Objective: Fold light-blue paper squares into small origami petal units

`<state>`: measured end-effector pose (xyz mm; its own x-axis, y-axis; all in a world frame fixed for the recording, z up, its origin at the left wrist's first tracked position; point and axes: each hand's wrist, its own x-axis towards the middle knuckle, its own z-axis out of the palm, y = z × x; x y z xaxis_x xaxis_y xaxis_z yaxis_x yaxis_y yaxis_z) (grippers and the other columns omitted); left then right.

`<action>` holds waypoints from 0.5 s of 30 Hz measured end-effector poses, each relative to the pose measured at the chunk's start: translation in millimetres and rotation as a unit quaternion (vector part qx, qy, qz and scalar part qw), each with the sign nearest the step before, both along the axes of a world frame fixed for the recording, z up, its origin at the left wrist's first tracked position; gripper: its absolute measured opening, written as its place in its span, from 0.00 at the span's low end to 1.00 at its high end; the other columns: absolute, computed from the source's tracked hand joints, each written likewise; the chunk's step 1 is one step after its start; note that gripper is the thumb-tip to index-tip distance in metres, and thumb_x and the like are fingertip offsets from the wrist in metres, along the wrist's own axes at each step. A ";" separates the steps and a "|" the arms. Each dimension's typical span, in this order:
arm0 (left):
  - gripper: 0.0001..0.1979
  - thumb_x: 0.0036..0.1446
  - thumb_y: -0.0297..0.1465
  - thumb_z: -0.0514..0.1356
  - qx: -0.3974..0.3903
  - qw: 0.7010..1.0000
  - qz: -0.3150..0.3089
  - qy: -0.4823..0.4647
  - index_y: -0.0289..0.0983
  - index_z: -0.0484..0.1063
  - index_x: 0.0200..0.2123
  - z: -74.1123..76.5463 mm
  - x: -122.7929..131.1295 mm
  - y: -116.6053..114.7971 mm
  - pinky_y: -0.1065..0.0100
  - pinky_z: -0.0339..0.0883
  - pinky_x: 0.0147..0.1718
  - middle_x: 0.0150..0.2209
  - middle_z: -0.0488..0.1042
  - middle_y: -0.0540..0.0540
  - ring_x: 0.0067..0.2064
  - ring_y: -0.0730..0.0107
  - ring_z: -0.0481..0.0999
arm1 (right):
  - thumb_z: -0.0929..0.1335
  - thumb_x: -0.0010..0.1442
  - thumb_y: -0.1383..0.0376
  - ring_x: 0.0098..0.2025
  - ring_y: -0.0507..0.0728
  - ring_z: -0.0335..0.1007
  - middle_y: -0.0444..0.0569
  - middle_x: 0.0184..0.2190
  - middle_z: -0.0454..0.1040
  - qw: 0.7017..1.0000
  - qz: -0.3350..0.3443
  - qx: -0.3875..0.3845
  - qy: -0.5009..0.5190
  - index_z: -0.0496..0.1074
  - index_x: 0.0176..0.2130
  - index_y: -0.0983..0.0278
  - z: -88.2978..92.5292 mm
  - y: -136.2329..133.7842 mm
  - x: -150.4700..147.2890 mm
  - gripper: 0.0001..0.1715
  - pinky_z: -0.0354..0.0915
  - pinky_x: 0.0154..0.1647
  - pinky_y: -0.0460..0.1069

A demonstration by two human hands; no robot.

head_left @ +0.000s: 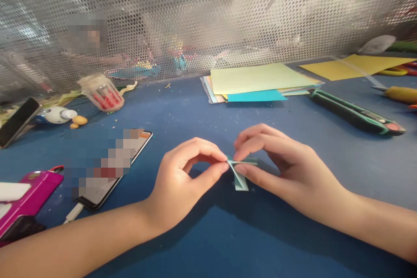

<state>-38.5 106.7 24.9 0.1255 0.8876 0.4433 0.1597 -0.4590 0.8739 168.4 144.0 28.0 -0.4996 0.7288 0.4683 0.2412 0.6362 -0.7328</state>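
Note:
Between my two hands is a small folded piece of pale green-blue paper (241,181), with one flap pointing down and another sticking out to the right. My left hand (187,178) pinches its left corner between thumb and fingertips. From the right, my right hand (286,165) has its thumb and index finger close around the right flap, the other fingers curled above. The paper is held just over the blue table (202,247). Part of its folds is hidden behind the fingertips.
Left lie a phone (112,173) on a cable, a magenta case (35,195), a white bottle (55,115) and a clear jar (102,93) with red bits. Stacked coloured paper (254,79), a green-black cutter (355,113) and yellow paper (355,67) lie beyond, before a perforated metal screen (202,17).

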 end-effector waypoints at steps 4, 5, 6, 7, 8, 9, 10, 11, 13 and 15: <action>0.08 0.57 0.19 0.65 -0.010 1.000 -0.010 -0.009 0.38 0.77 0.31 -0.3 1.3 -1.9 0.77 0.74 0.41 0.36 0.78 0.51 0.40 0.76 0.79 | 0.72 0.62 0.68 0.35 0.48 0.75 0.39 0.33 0.78 0.999 0.035 0.002 -0.005 0.74 0.37 0.58 4.3 -2.6 -1.5 0.04 0.70 0.38 0.41; 0.08 0.57 0.19 0.65 -0.008 1.000 -0.009 -0.005 0.38 0.77 0.31 0.0 1.5 -2.3 0.77 0.74 0.41 0.36 0.78 0.50 0.40 0.75 0.78 | 0.72 0.61 0.69 0.34 0.48 0.75 0.39 0.33 0.79 0.999 0.032 0.000 -0.007 0.73 0.37 0.58 5.1 -3.1 -2.1 0.05 0.69 0.38 0.41; 0.08 0.56 0.19 0.65 -0.004 1.000 -0.005 0.001 0.38 0.77 0.31 0.4 1.8 -2.6 0.77 0.74 0.41 0.37 0.77 0.50 0.40 0.76 0.78 | 0.72 0.60 0.70 0.34 0.47 0.75 0.38 0.32 0.79 1.000 0.030 -0.003 -0.009 0.73 0.37 0.59 5.7 -3.4 -2.7 0.06 0.69 0.38 0.40; 0.08 0.55 0.19 0.65 0.001 1.000 -0.001 0.012 0.38 0.77 0.30 1.1 2.0 -2.8 0.77 0.74 0.40 0.37 0.76 0.50 0.40 0.76 0.78 | 0.71 0.60 0.71 0.33 0.47 0.75 0.38 0.32 0.79 0.999 0.029 -0.007 -0.011 0.74 0.37 0.59 6.2 -3.6 -3.1 0.07 0.69 0.38 0.40; 0.08 0.54 0.18 0.65 0.005 1.000 0.004 0.025 0.37 0.77 0.30 1.9 2.3 -3.0 0.77 0.73 0.40 0.36 0.75 0.50 0.39 0.76 0.77 | 0.71 0.60 0.72 0.33 0.47 0.75 0.38 0.31 0.79 0.999 0.031 -0.013 -0.013 0.74 0.36 0.59 6.5 -3.7 -3.3 0.07 0.69 0.37 0.39; 0.08 0.54 0.18 0.65 0.010 0.999 0.005 0.039 0.37 0.77 0.30 2.6 2.4 -3.1 0.77 0.73 0.40 0.36 0.75 0.50 0.38 0.76 0.77 | 0.71 0.60 0.72 0.32 0.47 0.74 0.38 0.31 0.80 0.999 0.033 -0.022 -0.014 0.74 0.36 0.59 6.7 -3.9 -3.4 0.07 0.69 0.36 0.39; 0.08 0.54 0.18 0.64 0.013 0.999 0.005 0.050 0.37 0.76 0.30 3.3 2.5 -3.1 0.76 0.73 0.39 0.35 0.74 0.50 0.38 0.76 0.76 | 0.71 0.60 0.71 0.31 0.47 0.74 0.38 0.30 0.79 0.999 0.035 -0.033 -0.014 0.74 0.35 0.59 6.8 -4.0 -3.3 0.06 0.69 0.35 0.40; 0.08 0.54 0.18 0.64 0.015 0.998 0.002 0.057 0.37 0.76 0.30 3.7 2.4 -3.0 0.75 0.73 0.39 0.35 0.74 0.50 0.37 0.75 0.76 | 0.71 0.61 0.70 0.31 0.48 0.74 0.38 0.30 0.79 0.998 0.036 -0.048 -0.013 0.75 0.35 0.58 6.8 -4.1 -3.1 0.06 0.69 0.34 0.40; 0.08 0.56 0.18 0.63 0.012 0.998 -0.004 0.062 0.37 0.75 0.31 3.8 1.9 -2.5 0.73 0.73 0.39 0.34 0.75 0.50 0.38 0.74 0.76 | 0.72 0.62 0.67 0.31 0.49 0.74 0.39 0.29 0.79 0.996 0.038 -0.079 -0.008 0.75 0.35 0.58 6.4 -4.1 -2.9 0.04 0.70 0.34 0.42; 0.08 0.57 0.19 0.63 0.007 0.998 -0.002 0.067 0.38 0.74 0.31 3.2 1.3 -1.9 0.72 0.72 0.40 0.34 0.75 0.50 0.38 0.73 0.76 | 0.72 0.62 0.65 0.33 0.51 0.74 0.42 0.31 0.78 0.994 0.040 -0.100 0.005 0.76 0.35 0.58 5.6 -3.5 -3.0 0.03 0.71 0.36 0.43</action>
<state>-37.2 104.8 28.1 0.1885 0.8805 0.4351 0.2717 -0.4725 0.8384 165.4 140.4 33.6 -0.5558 0.7657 0.3238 0.1872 0.4948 -0.8486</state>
